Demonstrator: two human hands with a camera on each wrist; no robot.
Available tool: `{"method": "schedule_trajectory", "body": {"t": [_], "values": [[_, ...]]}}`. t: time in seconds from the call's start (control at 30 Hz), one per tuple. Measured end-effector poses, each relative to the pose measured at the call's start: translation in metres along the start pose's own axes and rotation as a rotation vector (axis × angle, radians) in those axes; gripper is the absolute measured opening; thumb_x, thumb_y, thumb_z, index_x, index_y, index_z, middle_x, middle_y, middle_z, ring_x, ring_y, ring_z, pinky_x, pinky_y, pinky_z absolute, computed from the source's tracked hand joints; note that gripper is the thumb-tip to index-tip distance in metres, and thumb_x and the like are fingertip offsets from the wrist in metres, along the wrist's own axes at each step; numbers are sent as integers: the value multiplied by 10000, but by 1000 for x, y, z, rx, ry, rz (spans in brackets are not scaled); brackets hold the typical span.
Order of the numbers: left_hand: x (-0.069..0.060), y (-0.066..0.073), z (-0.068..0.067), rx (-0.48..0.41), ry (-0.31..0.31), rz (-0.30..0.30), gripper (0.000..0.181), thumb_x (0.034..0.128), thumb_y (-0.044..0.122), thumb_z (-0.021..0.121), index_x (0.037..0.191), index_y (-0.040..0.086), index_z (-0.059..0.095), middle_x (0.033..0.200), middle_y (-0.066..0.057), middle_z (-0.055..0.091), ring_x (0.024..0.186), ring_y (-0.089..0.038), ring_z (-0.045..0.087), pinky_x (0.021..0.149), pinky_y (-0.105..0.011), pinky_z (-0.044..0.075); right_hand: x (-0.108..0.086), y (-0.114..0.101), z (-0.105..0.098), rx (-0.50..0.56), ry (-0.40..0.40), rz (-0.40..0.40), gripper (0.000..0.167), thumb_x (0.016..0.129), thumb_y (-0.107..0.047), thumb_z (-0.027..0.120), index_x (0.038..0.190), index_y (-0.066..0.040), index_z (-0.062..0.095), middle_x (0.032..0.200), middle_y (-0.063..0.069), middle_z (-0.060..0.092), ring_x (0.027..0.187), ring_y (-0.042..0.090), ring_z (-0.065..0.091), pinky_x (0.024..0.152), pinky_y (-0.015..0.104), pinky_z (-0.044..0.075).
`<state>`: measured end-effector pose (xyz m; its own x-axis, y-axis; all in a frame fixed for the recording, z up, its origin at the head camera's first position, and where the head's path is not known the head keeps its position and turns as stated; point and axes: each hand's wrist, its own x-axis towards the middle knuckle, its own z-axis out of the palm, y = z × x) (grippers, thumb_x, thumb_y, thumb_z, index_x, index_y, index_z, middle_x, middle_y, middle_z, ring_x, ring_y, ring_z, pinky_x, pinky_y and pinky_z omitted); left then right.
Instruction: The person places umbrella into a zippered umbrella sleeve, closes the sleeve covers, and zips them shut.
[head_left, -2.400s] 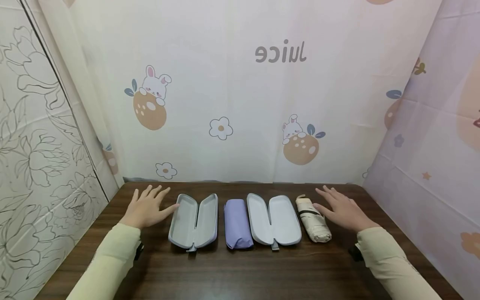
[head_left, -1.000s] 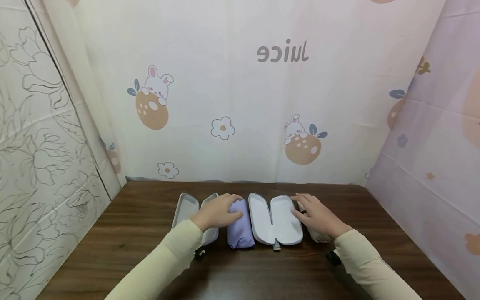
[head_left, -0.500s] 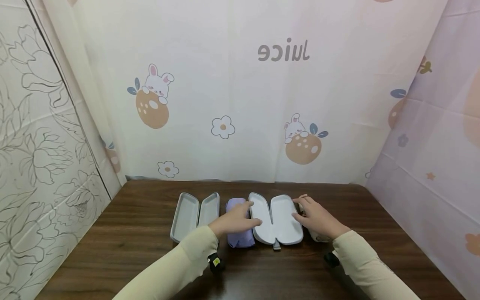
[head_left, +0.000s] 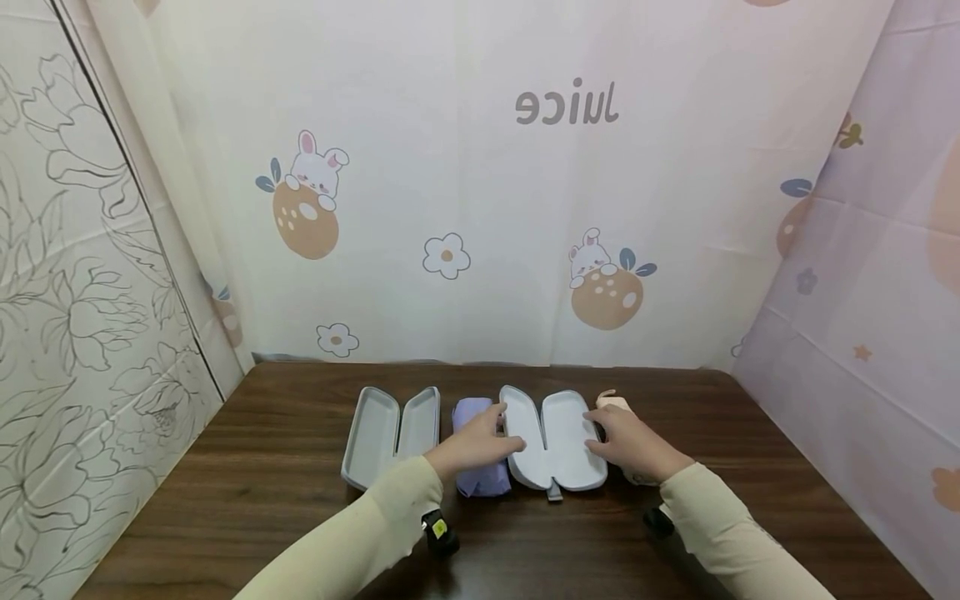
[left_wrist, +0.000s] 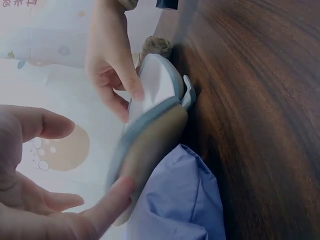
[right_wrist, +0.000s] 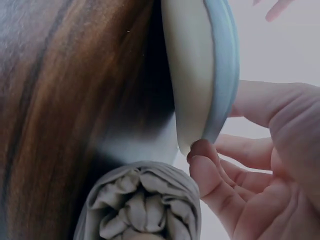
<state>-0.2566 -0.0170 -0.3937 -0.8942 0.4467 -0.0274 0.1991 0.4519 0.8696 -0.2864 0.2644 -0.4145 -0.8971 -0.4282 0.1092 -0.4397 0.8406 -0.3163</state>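
A pale case (head_left: 555, 458) lies spread open on the table. My left hand (head_left: 471, 442) reaches over a purple wrapped bundle (head_left: 483, 481) to the case's left half. In the left wrist view, one finger of my left hand (left_wrist: 45, 200) touches or nearly touches the case's outer shell (left_wrist: 150, 145), thumb apart. On the right half's outer edge is my right hand (head_left: 633, 442). In the right wrist view, my right hand (right_wrist: 270, 145) pinches the blue-rimmed case (right_wrist: 192, 75), fingertips under its edge. A beige rolled bundle (right_wrist: 140, 200) sits close by, partly hidden in the head view.
Another opened grey case (head_left: 371, 437) lies left of the purple bundle. The dark wooden table (head_left: 225, 483) ends at a printed curtain (head_left: 450, 167) behind. Curtains also hang at both sides.
My left hand has moved right, from beside the left case over the purple bundle to the right case. My right hand has moved left off the beige bundle's far side and its fingers have curled.
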Motion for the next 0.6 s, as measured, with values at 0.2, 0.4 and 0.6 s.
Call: {"method": "schedule_trajectory", "body": {"t": [0.2, 0.4, 0.6], "values": [[4, -4, 8, -185, 29, 21, 768, 919, 178, 679, 1525, -76, 280, 1410, -292, 485, 1244, -369, 556, 937, -440, 524, 1, 0, 4, -47, -3, 10, 371, 854, -63, 757, 1170, 112, 670, 1139, 241, 667, 1088, 376, 618, 838, 468, 538], [6, -4, 20, -384, 63, 8, 694, 947, 187, 679, 1504, -61, 348, 1442, -258, 472, 1259, -325, 549, 942, -395, 525, 0, -4, 5, -71, 31, 10, 310, 823, 3, 730, 1112, 110, 699, 1071, 238, 684, 986, 322, 642, 772, 429, 536], [8, -1, 32, -579, 9, -85, 715, 994, 269, 615, 1496, -124, 291, 1473, -265, 423, 1325, -373, 475, 1049, -452, 438, 1, -7, 4, -67, 22, 43, 284, 842, 13, 714, 1110, 104, 705, 1073, 228, 696, 899, 247, 629, 709, 380, 509]]}}
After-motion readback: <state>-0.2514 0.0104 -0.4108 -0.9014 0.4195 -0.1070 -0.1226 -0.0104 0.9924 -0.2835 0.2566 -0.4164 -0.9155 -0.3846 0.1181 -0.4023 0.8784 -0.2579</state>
